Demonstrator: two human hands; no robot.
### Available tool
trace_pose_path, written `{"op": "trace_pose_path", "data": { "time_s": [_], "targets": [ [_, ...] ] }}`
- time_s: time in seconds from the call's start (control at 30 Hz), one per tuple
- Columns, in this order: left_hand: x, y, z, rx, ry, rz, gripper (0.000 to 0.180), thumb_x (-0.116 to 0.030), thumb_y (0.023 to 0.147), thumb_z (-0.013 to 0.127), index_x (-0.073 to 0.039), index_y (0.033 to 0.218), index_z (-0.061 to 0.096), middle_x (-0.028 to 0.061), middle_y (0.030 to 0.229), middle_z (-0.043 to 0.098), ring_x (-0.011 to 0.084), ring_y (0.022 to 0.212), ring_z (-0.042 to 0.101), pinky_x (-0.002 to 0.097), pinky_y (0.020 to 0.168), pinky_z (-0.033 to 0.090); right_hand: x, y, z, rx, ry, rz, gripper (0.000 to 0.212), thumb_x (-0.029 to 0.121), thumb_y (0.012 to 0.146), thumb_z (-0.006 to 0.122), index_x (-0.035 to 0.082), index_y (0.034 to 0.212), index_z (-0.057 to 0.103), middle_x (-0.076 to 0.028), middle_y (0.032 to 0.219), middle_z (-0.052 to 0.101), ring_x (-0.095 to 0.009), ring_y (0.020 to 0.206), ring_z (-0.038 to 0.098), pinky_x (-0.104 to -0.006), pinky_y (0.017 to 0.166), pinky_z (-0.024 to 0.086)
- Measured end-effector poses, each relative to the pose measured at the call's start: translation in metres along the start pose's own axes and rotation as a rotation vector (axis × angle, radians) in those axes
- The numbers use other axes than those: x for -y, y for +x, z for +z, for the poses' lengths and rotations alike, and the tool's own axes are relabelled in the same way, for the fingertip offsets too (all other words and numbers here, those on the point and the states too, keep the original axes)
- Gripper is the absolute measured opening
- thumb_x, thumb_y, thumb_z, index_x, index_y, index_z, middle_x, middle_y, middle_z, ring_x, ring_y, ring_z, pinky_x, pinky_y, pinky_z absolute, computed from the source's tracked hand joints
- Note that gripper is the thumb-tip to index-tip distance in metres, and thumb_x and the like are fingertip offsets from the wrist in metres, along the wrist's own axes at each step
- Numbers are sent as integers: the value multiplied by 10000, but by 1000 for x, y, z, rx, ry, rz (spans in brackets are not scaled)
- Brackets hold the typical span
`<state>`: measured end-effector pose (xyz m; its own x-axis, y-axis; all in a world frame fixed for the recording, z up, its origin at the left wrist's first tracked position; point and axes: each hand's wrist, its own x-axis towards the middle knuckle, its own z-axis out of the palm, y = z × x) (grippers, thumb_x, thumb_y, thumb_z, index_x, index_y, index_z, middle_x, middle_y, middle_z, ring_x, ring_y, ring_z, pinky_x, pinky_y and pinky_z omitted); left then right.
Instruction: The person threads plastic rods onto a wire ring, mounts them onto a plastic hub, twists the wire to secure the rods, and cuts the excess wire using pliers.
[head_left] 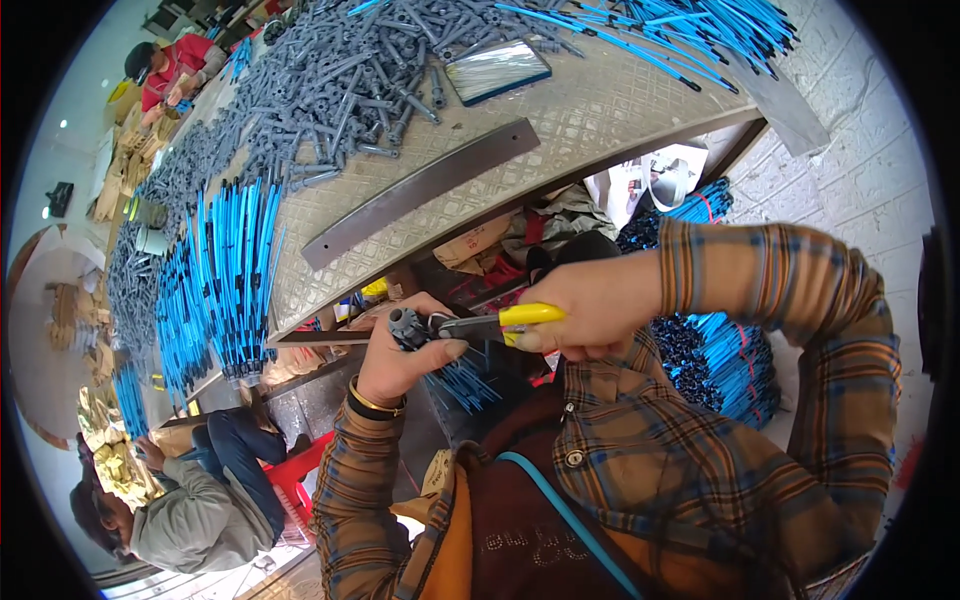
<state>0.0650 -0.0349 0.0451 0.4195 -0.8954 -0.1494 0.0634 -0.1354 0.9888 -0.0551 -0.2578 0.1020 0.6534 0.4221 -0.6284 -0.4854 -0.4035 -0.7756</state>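
My left hand [392, 360] is closed around a grey ribbed plastic fitting [408, 328], its round end facing up. In my right hand [590, 305] are pliers with yellow handles [530, 314]. Their dark jaws [468, 328] reach left to the fitting, touching or very near it; the exact contact is too small to tell. Below my left hand fan out several thin blue rods [465, 385]; whether they are joined to the fitting is hidden by my fingers. Both hands are in front of my body, just off the table's near edge.
The patterned table [440, 210] carries a heap of grey plastic fittings [330, 85], a flat metal bar [420, 192], a clear-topped box [498, 72] and blue rods [225, 270]. Bundled blue rods [725, 375] lie at right. Two people [205, 515] work at left.
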Motion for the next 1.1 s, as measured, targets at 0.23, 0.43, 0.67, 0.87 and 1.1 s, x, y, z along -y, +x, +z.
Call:
{"op": "trace_pose_path", "data": {
  "time_s": [0.23, 0.43, 0.67, 0.87, 1.1],
  "targets": [
    [5, 1, 1, -219, 37, 47, 261, -77, 682, 747, -27, 882, 586, 4, 820, 584, 58, 709, 511, 198, 647, 409, 4, 21, -1, -156, -472, -91, 345, 351, 893, 506, 10, 944, 523, -135, 675, 585, -259, 611, 594, -369, 568, 472],
    [2, -9, -7, -168, -68, 56, 328, -61, 672, 743, -7, 953, 583, 41, 829, 603, 95, 721, 553, 217, 662, 439, -3, 18, 11, -346, -664, -323, 354, 362, 885, 513, 11, 928, 523, -167, 704, 594, -320, 633, 588, -412, 583, 453],
    [-1, -11, -8, -93, -126, 38, 362, -53, 665, 737, 3, 985, 577, 51, 842, 612, 118, 741, 574, 236, 682, 458, -1, 13, -1, -123, -330, -251, 340, 348, 885, 524, 14, 948, 526, -135, 718, 594, -275, 660, 594, -377, 593, 452],
    [4, -2, -7, -47, -85, 93, 286, -8, 684, 701, -5, 941, 576, 21, 800, 600, 94, 717, 556, 222, 671, 452, 2, 6, -8, -117, -313, -257, 333, 342, 887, 524, 17, 959, 529, -119, 709, 587, -252, 641, 579, -363, 590, 448],
    [-4, 4, 5, -140, 31, 36, 262, 1, 695, 670, -5, 932, 560, 24, 777, 591, 79, 728, 546, 243, 687, 453, 2, 1, -15, -169, -428, -241, 329, 349, 872, 541, 28, 946, 535, -140, 689, 589, -304, 642, 585, -388, 579, 447]
  ]
}}
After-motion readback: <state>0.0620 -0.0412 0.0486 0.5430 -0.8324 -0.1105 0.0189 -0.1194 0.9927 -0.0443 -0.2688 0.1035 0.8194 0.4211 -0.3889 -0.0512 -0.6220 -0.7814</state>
